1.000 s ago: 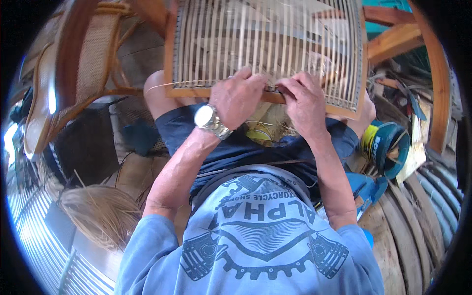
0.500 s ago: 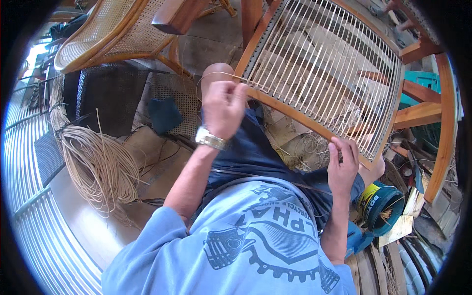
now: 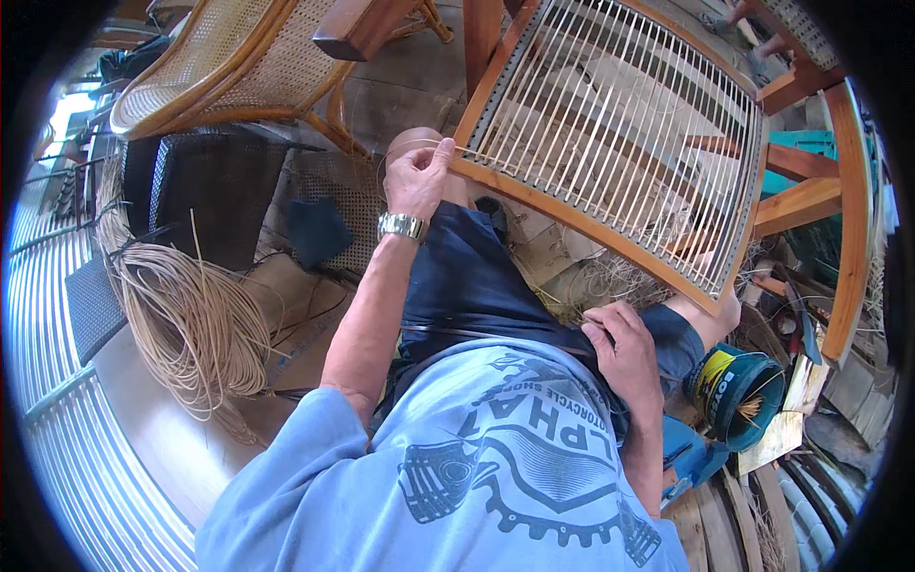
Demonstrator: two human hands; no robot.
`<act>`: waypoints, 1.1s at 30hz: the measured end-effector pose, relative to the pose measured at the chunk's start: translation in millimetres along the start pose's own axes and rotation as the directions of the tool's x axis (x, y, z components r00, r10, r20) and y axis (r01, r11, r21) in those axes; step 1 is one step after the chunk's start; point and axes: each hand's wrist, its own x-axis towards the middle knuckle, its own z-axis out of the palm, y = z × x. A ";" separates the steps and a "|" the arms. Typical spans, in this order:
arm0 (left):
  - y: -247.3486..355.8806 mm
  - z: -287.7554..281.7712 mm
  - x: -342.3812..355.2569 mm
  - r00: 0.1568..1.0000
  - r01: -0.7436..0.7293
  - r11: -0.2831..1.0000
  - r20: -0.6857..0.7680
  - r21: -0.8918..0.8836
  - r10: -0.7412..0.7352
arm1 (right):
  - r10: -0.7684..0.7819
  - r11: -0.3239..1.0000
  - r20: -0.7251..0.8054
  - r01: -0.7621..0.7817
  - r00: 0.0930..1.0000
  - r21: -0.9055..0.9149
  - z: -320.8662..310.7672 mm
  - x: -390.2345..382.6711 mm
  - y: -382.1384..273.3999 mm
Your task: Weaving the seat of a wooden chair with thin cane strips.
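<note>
My left hand (image 3: pixel 416 181) is closed in a pinch on a thin cane strand (image 3: pixel 454 147), at the near left corner of a wooden chair frame (image 3: pixel 572 217). Pale cane strands (image 3: pixel 610 124) run in parallel across the frame's opening, through holes along its edges. From my left fingers the held strand bends in a loop toward my knee. My right hand (image 3: pixel 624 348) rests low over my right thigh, away from the frame. Its fingers are curled together with the thumb; what lies between them is hidden. A thin strip (image 3: pixel 457 334) lies across my lap.
A big coil of cane (image 3: pixel 195 319) hangs on the left. Behind it stands a woven cane chair (image 3: pixel 229 76). A dark bucket (image 3: pixel 748 400) holding cane pieces stands at right, beside wooden boards. Cane scraps (image 3: pixel 610 281) litter the floor beneath the frame.
My right hand has let go of the frame's near edge and dropped back toward my lap. My left hand has shifted slightly left, still holding the strand. The frame shifted slightly in view.
</note>
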 end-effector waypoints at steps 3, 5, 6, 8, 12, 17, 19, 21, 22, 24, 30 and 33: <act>-2.3 6.4 9.2 0.995 0.092 0.991 0.055 -0.099 -0.087 | 0.028 1.000 0.001 -0.028 1.000 -0.011 -1.4 -5.7 6.6; -2.7 12.9 11.1 0.997 0.067 0.934 0.066 -0.350 -0.046 | 0.023 0.999 0.009 -0.023 1.000 -0.025 -1.9 -6.9 7.0; -7.2 18.7 15.5 0.997 0.065 0.934 0.068 -0.350 -0.044 | 0.021 0.999 0.011 -0.021 1.000 -0.041 -3.2 -7.0 7.0; -19.8 24.8 22.1 1.000 0.002 0.888 -0.019 -0.461 -0.013 | 0.006 0.999 0.009 -0.005 1.000 -0.038 -4.0 -3.7 5.5; -12.4 19.7 25.4 0.997 -0.046 0.925 -0.076 -0.377 0.019 | 0.010 1.000 -0.022 -0.010 1.000 -0.007 -10.3 -5.4 8.7; -40.5 -45.8 61.7 0.997 0.076 0.985 -0.015 -0.158 -0.079 | 0.072 0.997 -0.097 -0.068 0.993 0.043 -33.8 -19.4 19.3; -26.1 -82.5 46.0 0.967 0.236 0.968 0.116 -0.084 -0.226 | 0.163 0.984 -0.126 -0.152 0.978 0.094 -43.2 -32.2 24.8; -34.9 -112.1 35.2 0.960 0.241 0.970 0.141 0.034 -0.243 | 0.211 0.972 -0.082 -0.200 0.974 0.120 -47.7 -42.7 27.9; -29.5 -119.5 21.6 0.958 0.227 0.973 0.170 0.041 -0.230 | 0.212 0.966 -0.011 -0.208 0.977 0.154 -50.1 -48.3 31.3; -27.9 -137.4 -3.0 0.953 0.164 0.986 0.252 0.035 -0.168 | 0.068 0.978 0.131 -0.092 0.989 0.189 -46.3 -64.4 43.4; 1.3 -119.4 -53.0 0.872 0.056 0.989 0.489 -0.140 0.020 | 0.021 1.000 0.150 -0.024 0.989 0.019 -33.7 -79.2 48.0; 49.9 -73.0 -83.6 0.775 -0.056 0.993 0.624 -0.099 0.106 | -0.006 0.996 0.177 -0.009 0.984 0.088 -23.9 -74.8 60.9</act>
